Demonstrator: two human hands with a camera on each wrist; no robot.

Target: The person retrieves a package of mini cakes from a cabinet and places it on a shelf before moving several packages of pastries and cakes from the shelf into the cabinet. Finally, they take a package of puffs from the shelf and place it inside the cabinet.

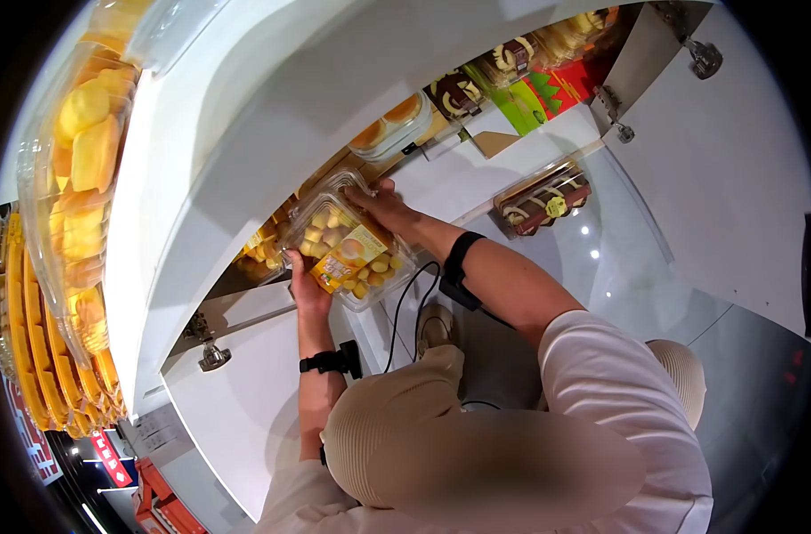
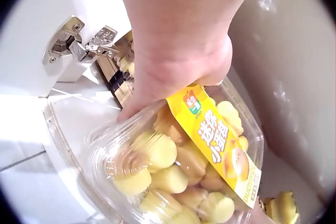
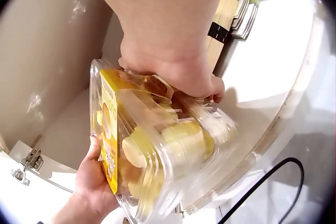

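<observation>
A clear plastic box of mini cakes (image 1: 381, 278) with a yellow-orange paper band (image 1: 350, 256) is held tilted at the mouth of a low white cabinet. My left hand (image 1: 309, 289) grips its left side, the thumb lying along the rim. At the opposite end my right hand (image 1: 383, 206) holds the box from above, some fingertips hidden behind it. In the left wrist view the small round cakes (image 2: 170, 178) show through the lid. Several clear plastic edges (image 3: 157, 166) overlap in the right wrist view, beside the left hand (image 3: 94, 182).
More packaged cakes (image 1: 263, 249) sit inside the cabinet, with a clear box of round cakes (image 1: 392, 125) further right. A chocolate-decorated cake roll box (image 1: 545, 200) rests outside the cabinet. Open doors (image 1: 717, 169) with metal hinges (image 1: 214, 356) flank the opening. A black cable (image 3: 262, 182) hangs nearby.
</observation>
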